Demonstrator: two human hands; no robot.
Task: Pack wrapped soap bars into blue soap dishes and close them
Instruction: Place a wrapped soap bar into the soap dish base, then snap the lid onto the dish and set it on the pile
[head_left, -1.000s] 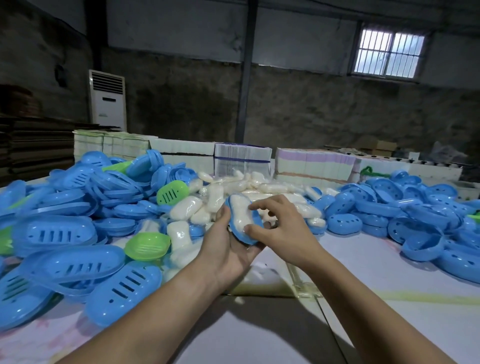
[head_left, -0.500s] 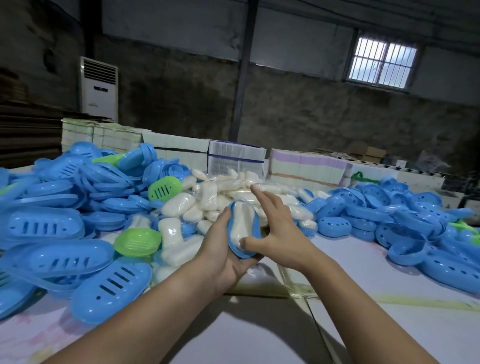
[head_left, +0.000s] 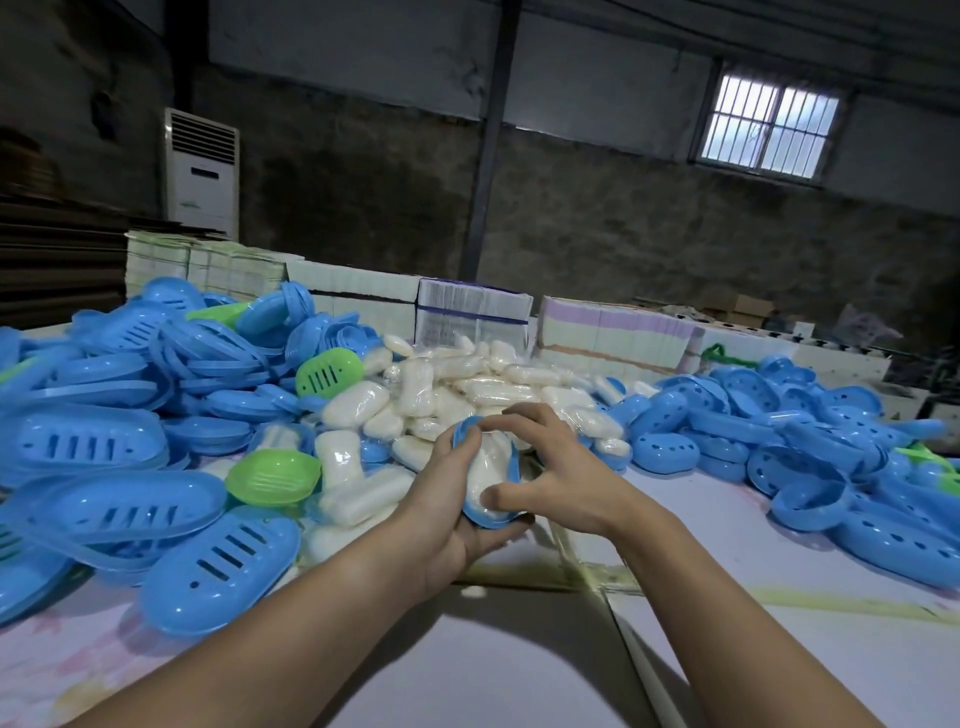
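Above the desk (head_left: 519, 649), in front of the soap heap: wrapped soap bar (head_left: 488, 470) lying in a blue soap dish half (head_left: 511, 467).
Left hand (head_left: 447, 512): fingers wrapped around the dish from beneath.
Right hand (head_left: 553, 470): thumb and fingertips pressing down on the bar.
Doing it well: probably seat the bar flat inside the rim before any lid goes on.
Left of the heap: slotted blue lids (head_left: 119, 499).

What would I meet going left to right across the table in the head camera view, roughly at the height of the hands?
Pile of blue slotted lids → green soap dish → left hand cradling a blue soap dish with a wrapped soap bar → right hand → heap of blue dish bases.
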